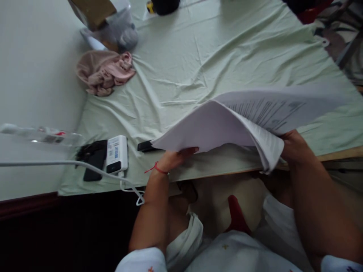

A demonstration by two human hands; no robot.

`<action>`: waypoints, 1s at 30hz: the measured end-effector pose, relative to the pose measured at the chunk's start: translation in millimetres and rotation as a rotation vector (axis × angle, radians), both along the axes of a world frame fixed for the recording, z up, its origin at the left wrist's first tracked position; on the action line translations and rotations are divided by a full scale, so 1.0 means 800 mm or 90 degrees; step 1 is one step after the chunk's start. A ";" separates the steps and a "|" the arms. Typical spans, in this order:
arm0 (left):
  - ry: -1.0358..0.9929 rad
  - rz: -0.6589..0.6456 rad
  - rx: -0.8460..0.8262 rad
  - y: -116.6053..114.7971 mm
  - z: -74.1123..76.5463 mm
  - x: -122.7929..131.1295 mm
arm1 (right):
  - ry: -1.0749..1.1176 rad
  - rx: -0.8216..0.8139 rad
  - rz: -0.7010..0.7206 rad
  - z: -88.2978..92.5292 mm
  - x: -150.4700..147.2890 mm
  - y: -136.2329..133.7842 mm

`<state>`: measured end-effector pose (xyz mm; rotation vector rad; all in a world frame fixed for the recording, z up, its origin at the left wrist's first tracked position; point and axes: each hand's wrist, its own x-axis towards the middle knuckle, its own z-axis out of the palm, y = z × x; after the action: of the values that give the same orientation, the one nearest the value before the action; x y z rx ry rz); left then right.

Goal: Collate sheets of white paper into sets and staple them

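A thick stack of white printed papers [227, 124] is lifted and bent above the near edge of a table covered in pale green cloth [215, 56]. My right hand [292, 145] grips the stack's right corner, fingers closed round the sheets. My left hand [177, 158], a red thread at its wrist, reaches under the stack's left side, its fingers stretched out flat against the underside of the sheets.
A white power bank [117, 153] with a cable, a black phone [93, 160] and a small black object [145, 146] lie at the left front. A pink crumpled cloth [104, 71] and a clear plastic bag [116, 30] sit further back left. A white wall [34, 75] bounds the left.
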<state>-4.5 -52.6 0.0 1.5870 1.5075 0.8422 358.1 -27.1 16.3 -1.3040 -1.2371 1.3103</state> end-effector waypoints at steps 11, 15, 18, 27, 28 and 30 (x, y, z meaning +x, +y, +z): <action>-0.217 -0.022 -0.188 -0.007 0.001 0.009 | 0.074 -0.110 -0.159 -0.004 -0.003 0.006; -0.299 -0.023 -0.316 -0.005 0.002 0.018 | 0.044 -0.029 -0.190 -0.007 -0.007 0.007; -0.298 -0.046 -0.329 -0.006 0.009 0.021 | 0.013 -0.008 -0.197 -0.009 -0.008 0.008; -0.311 0.001 -0.350 -0.013 0.027 0.002 | 0.033 -0.213 0.005 -0.002 -0.002 0.008; -0.312 -0.003 -0.352 -0.014 0.029 -0.001 | 0.044 -0.230 0.021 -0.001 -0.002 0.008; -0.313 -0.020 -0.362 -0.016 0.033 -0.006 | 0.026 -0.229 0.017 -0.002 -0.002 0.008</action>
<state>-9.0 -65.1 26.3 0.9011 1.2126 0.6443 356.4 -20.7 14.6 -1.5035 -1.0225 1.6242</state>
